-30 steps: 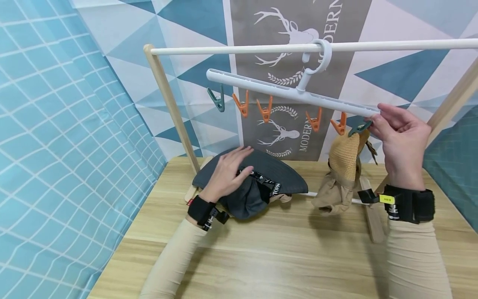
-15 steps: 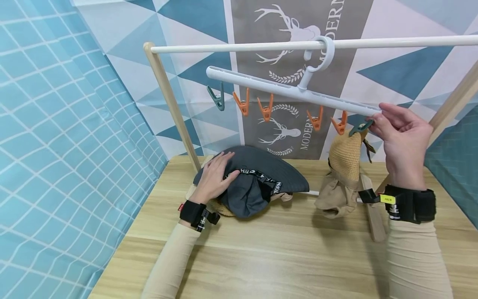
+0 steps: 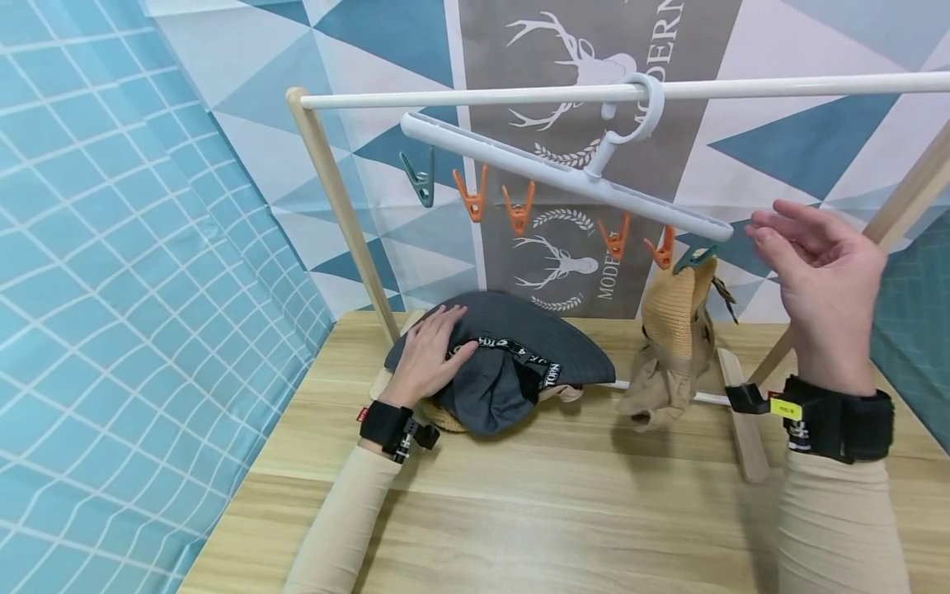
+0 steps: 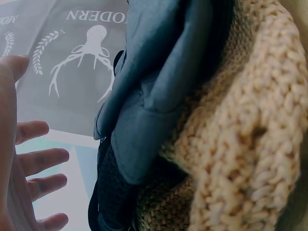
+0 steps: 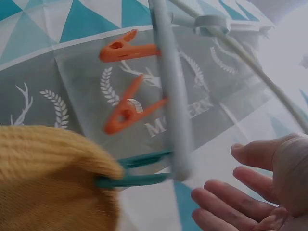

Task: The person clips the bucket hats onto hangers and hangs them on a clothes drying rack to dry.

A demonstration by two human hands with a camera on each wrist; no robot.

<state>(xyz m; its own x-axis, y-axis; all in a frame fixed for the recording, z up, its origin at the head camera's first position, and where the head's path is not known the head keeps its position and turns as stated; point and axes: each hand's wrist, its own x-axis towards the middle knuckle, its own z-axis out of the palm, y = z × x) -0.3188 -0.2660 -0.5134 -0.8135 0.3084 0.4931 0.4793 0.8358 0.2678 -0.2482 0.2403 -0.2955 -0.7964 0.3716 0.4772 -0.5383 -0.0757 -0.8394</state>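
Note:
My left hand (image 3: 425,359) is over the left part of a dark grey wide-brimmed hat (image 3: 519,330); its fingers look straight and spread in the left wrist view. Under that hat shows a tan knitted edge (image 4: 255,130). A pale blue clip hanger (image 3: 549,172) hangs tilted, right end low. From a green clip (image 3: 693,259) at that end dangles a tan hat (image 3: 670,309), woven above and cloth below. My right hand (image 3: 827,276) is just right of the hanger's end, apart from it, fingers relaxed and holding nothing.
The hanger hooks over a white rail (image 3: 460,98) on wooden posts (image 3: 337,198). Several orange clips (image 3: 472,196) and another green clip (image 3: 420,177) hang from it. A wooden foot (image 3: 745,437) stands on the table (image 3: 505,511). Patterned cloth lines the back.
My right hand has let go of the hanger's end and moved right. The hanger has swung, its left end up and right end down. My left hand has shifted left over the dark hat.

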